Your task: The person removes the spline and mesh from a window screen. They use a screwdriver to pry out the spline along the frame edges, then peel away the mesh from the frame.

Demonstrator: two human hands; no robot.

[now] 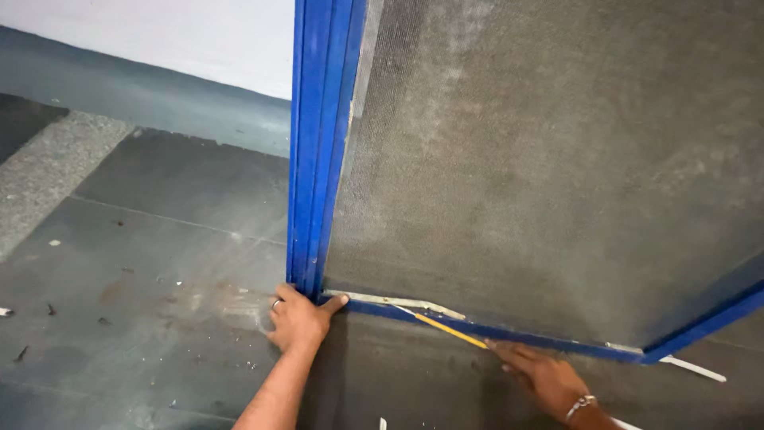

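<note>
Down on the grey tiled floor, the left hand is clamped around the bottom corner of the blue frame, thumb pressed on its lower rail. The mesh screen fills the frame. Further right, the right hand pinches a thin yellow tool, tip in the rail's groove. A low angle and firm bracing would likely serve best.

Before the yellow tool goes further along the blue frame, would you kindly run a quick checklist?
1. Left hand steadies the blue frame at its corner: ok.
2. Right hand grips the yellow tool: ok.
3. Tool tip sits at the lower frame channel: ok.
4. Pale strip lifted free of the channel: cannot tell.
5. Mesh untorn: ok.
6. Floor free of debris: not ok.
</note>
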